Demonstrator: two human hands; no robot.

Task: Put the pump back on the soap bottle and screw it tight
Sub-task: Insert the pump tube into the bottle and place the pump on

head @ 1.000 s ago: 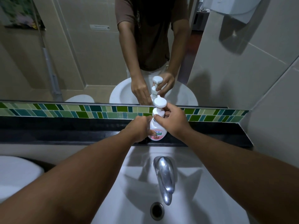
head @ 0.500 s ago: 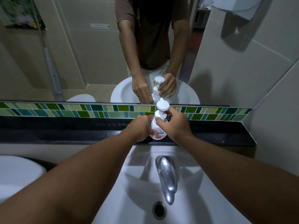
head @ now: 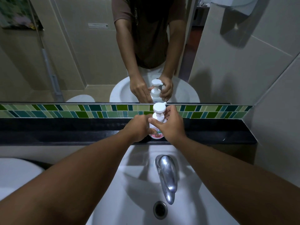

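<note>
A white soap bottle (head: 156,135) with a pink label stands upright on the black ledge (head: 65,132) behind the sink. Its white pump (head: 159,108) sits on top, nozzle pointing away toward the mirror. My left hand (head: 139,128) wraps the bottle's body from the left. My right hand (head: 170,125) grips the pump's wide collar from the right, thumb on the near side and fingers behind. Both hands hide most of the bottle; only the lower label shows.
A chrome faucet (head: 166,174) juts over the white sink (head: 126,192), with the drain (head: 160,209) below it. A green tile strip (head: 81,111) and a mirror (head: 73,54) rise behind the ledge. A tiled wall (head: 267,95) closes the right side. Another white basin rim (head: 14,172) lies left.
My right hand has shifted its hold around the pump collar, and the pump head has turned so its nozzle points away. The bottle stays in place under my left hand.
</note>
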